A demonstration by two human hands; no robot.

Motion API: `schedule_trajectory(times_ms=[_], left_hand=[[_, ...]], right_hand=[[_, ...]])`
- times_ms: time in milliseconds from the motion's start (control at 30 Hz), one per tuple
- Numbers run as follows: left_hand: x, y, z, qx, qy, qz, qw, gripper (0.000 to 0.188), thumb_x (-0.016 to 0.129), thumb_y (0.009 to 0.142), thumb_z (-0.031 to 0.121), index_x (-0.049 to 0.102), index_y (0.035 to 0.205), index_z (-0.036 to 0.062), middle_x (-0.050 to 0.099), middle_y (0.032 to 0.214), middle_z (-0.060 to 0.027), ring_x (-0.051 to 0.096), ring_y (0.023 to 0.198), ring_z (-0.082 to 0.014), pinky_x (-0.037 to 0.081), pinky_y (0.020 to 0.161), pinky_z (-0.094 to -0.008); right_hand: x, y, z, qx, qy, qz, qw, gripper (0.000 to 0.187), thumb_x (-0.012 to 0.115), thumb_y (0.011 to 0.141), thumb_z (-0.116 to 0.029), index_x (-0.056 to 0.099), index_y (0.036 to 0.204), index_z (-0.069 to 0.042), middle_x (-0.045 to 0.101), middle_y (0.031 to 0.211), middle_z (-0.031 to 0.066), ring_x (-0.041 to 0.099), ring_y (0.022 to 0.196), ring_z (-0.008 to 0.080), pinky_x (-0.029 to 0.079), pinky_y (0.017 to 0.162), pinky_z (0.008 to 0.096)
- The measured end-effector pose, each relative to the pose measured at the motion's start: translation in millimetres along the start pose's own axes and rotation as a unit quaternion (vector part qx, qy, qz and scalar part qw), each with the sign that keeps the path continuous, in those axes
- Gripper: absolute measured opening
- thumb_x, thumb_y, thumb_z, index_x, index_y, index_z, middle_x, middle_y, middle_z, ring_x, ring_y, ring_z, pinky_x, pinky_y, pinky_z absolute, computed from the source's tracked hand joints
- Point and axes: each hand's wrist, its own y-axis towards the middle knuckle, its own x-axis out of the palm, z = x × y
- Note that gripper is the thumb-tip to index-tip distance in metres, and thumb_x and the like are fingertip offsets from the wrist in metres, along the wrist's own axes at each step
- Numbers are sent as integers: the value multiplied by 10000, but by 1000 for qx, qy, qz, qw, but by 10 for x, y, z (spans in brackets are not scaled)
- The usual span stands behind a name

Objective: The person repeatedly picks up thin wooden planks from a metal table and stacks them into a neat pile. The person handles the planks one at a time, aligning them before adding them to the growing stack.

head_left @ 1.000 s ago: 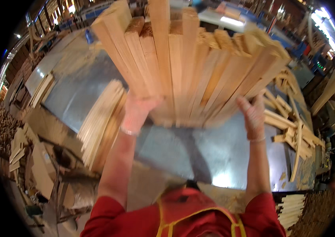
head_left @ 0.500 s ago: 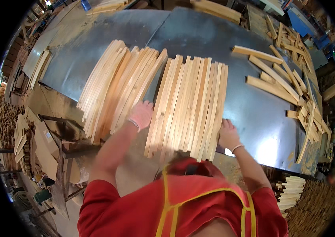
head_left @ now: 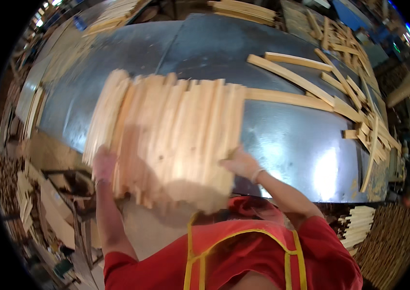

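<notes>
A wide row of pale wooden slats lies side by side over the near edge of the dark metal table, blurred by motion. My left hand, in a pinkish glove, is on the slats near the row's left end, beside a slightly separate bundle of slats. Its fingers are smeared. At the row's right edge my right hand grips the outermost slats, its thumb side over their top faces. The far fingers of that hand are hidden.
Loose wooden strips lie crisscrossed on the right of the metal table, one reaching the row's right edge. More slats are stacked at the far edge. A metal frame stands at lower left, and stacked wood at lower right.
The right-hand group of slats has moved left against the left group, closing the gap. Both my hands have shifted left, the left one onto the slats. The view has shifted a little.
</notes>
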Motion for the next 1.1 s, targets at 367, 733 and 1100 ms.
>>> schedule_trajectory(times_ms=[367, 733, 1100], left_hand=[[658, -935, 1193, -52, 30, 23, 998, 600, 723, 918, 229, 604, 1468, 22, 702, 1228, -188, 684, 1086, -316, 552, 988, -415], [1454, -1929, 3061, 157, 213, -18, 964, 995, 858, 792, 402, 405, 1619, 85, 430, 1626, -214, 357, 1543, -440, 305, 1261, -594], [1036, -1855, 1790, 289, 231, 98, 924, 727, 828, 683, 165, 531, 1344, 100, 560, 1348, -173, 578, 1225, -439, 492, 1004, -578]], right_hand=[[-1350, 818, -238, -274, -64, 86, 956, 729, 745, 781, -344, 617, 1409, 4, 698, 1308, 260, 658, 1251, 436, 524, 1093, 485], [-3538, 1567, 1460, -112, -339, 222, 907, 1055, 871, 714, -492, 466, 1610, -112, 524, 1573, 146, 484, 1456, 361, 442, 1179, 505], [-3969, 2104, 1316, -80, -354, 229, 903, 1235, 927, 660, -477, 329, 1699, -180, 427, 1694, 117, 373, 1575, 357, 310, 1269, 564]])
